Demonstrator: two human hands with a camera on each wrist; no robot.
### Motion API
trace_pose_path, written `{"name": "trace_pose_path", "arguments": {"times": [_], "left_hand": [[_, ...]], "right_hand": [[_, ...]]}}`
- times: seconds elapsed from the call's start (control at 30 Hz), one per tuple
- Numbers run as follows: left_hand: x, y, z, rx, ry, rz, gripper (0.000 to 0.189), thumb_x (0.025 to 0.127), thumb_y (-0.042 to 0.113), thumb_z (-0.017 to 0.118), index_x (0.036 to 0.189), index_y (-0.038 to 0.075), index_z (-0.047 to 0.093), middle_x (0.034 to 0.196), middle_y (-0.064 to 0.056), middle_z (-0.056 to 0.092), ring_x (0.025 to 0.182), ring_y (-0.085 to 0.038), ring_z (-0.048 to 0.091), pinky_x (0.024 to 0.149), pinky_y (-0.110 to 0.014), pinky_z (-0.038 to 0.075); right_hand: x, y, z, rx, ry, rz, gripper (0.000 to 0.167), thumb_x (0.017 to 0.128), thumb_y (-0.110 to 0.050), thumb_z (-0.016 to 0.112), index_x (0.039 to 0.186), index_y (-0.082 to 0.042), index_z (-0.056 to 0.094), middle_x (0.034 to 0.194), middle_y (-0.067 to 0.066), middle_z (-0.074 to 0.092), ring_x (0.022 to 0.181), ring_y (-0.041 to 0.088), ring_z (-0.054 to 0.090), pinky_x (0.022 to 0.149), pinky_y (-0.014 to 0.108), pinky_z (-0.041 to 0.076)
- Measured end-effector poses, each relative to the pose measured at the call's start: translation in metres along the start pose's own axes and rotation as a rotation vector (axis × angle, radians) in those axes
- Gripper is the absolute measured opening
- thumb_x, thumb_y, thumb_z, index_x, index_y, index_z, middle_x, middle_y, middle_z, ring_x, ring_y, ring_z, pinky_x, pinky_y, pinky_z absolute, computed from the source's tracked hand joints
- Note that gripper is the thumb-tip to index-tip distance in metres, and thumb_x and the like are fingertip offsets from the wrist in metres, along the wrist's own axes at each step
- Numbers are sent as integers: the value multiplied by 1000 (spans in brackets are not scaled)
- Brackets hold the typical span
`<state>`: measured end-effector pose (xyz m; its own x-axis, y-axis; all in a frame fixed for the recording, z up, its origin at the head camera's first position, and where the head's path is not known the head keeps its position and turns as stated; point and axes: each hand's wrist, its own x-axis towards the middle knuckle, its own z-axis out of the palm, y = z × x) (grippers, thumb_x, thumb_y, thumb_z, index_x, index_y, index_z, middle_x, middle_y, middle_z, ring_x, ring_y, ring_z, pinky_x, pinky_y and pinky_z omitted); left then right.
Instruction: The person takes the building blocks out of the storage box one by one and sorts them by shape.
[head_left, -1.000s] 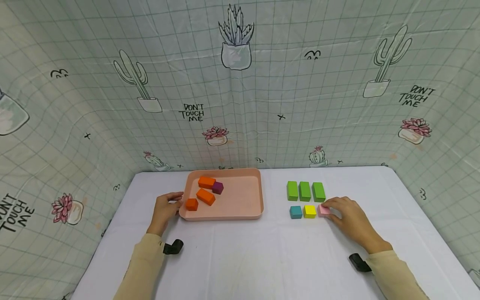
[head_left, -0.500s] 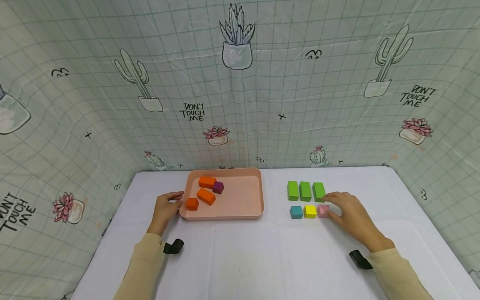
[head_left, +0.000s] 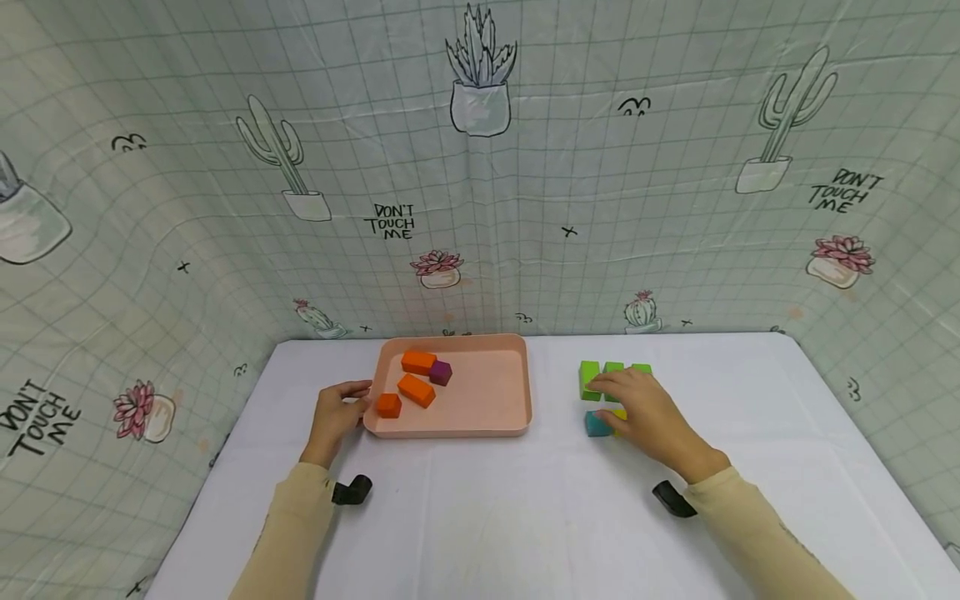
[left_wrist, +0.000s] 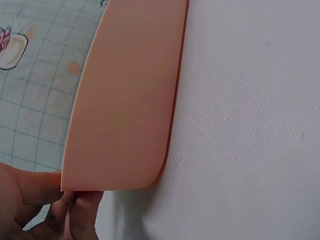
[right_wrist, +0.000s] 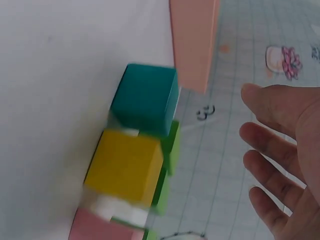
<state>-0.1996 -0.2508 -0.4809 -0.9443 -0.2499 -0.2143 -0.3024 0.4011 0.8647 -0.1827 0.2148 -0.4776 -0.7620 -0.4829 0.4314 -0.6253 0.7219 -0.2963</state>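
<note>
My left hand (head_left: 333, 421) grips the left edge of the pink tray (head_left: 487, 392), thumb and fingers meeting at its rim in the left wrist view. Inside the tray lie orange blocks (head_left: 416, 390) and a purple cube (head_left: 441, 373). Over the block group on the right hovers my right hand (head_left: 654, 417), fingers spread with nothing between them. Under it are a teal cube (right_wrist: 145, 97), a yellow cube (right_wrist: 125, 165) and a pink cube (right_wrist: 102, 225) in a row; the hand covers the pink one in the head view. Behind stand three green blocks (head_left: 589, 379), partly covered.
A white cloth (head_left: 480, 517) covers the table. Behind and at the sides hangs a grid-patterned curtain (head_left: 525, 183) with cactus drawings. Black wrist cameras (head_left: 352, 490) stick out from both sleeves.
My right hand has let go of the pink cube and moved left, over the yellow and teal cubes. The left hand stays on the tray. The head view has shifted slightly.
</note>
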Motion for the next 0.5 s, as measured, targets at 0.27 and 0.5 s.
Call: {"name": "trace_pose_path", "arguments": {"times": [0.27, 0.5], "left_hand": [[0, -1, 0, 19, 9, 14, 37, 100, -2, 57, 136, -9, 65, 129, -29, 62, 93, -28, 63, 69, -19, 55], [-1, -1, 1, 12, 7, 7, 37, 101, -2, 56, 137, -9, 65, 130, -29, 61, 97, -31, 64, 73, -23, 58]], "right_hand": [[33, -20, 18, 0, -42, -80, 42, 84, -7, 89, 123, -4, 75, 122, 9, 74, 115, 34, 66, 101, 55, 51], [61, -41, 29, -15, -76, -117, 43, 86, -11, 88, 126, -5, 74, 125, 6, 72, 115, 29, 63, 99, 49, 51]]}}
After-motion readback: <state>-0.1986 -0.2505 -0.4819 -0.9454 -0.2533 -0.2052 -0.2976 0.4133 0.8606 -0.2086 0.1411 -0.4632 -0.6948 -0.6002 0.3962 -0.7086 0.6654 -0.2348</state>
